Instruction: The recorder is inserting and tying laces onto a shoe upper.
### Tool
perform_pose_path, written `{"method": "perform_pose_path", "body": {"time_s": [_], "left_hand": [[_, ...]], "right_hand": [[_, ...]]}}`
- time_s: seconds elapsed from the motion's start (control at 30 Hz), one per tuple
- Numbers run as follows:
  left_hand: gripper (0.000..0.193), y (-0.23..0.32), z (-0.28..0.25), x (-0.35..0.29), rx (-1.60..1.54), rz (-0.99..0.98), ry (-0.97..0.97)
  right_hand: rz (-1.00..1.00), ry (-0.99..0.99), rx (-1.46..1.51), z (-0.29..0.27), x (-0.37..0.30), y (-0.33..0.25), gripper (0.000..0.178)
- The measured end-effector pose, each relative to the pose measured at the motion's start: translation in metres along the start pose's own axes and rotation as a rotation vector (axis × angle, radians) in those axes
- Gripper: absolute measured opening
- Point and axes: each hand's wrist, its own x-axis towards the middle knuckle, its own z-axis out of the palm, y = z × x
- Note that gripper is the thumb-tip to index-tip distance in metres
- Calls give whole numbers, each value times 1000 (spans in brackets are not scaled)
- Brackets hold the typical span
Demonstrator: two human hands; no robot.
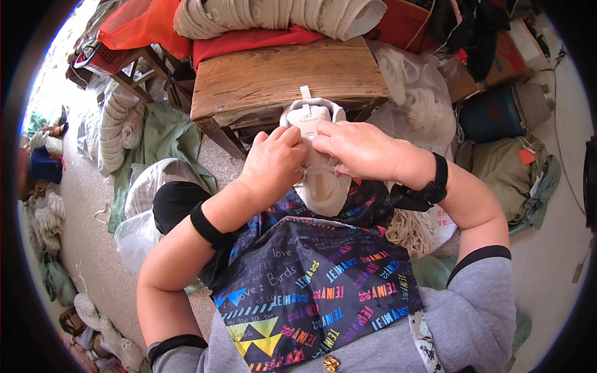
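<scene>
Sneaker (322,186) in beige, toe pointing near, sits at the near edge of the wooden desk (280,81); left hand (277,156) pinches its left side, right hand (360,149) its right.

I count two hands (270,158), one shoe (322,193) and one bench (289,74) toward twelve o'clock, one basket (107,59) at ten, one apron (323,280) at six.

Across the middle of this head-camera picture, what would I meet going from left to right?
Green cloth on the floor, left hand, beige shoe, right hand, dark teal container.
</scene>
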Motion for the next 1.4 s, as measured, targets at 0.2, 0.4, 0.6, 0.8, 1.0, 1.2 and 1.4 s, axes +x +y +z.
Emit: {"method": "perform_pose_path", "body": {"time_s": [0.2,0.4,0.6,0.8,1.0,1.2,1.4], "left_hand": [[19,-7,-11,10,-92,22,8],[11,-8,-9,-2,-64,16,34],[11,-5,-12,1,-108,-98,-91],[18,0,8,2,-347,-346,31],[12,5,15,11,-873,-527,256],[9,22,4,25,-199,-102,400],[9,19,10,38,-129,58,128]], "right_hand": [[30,73,107,-1,-7,13,35],[3,291,64,20,-17,8,30],[-10,343,136,27,-21,11,26],[-34,378,110,27,-20,12,23],[33,260,160,17,-19,10,24],[60,478,106,34,-27,-1,24],[14,603,138,51,-36,0,23]]}}
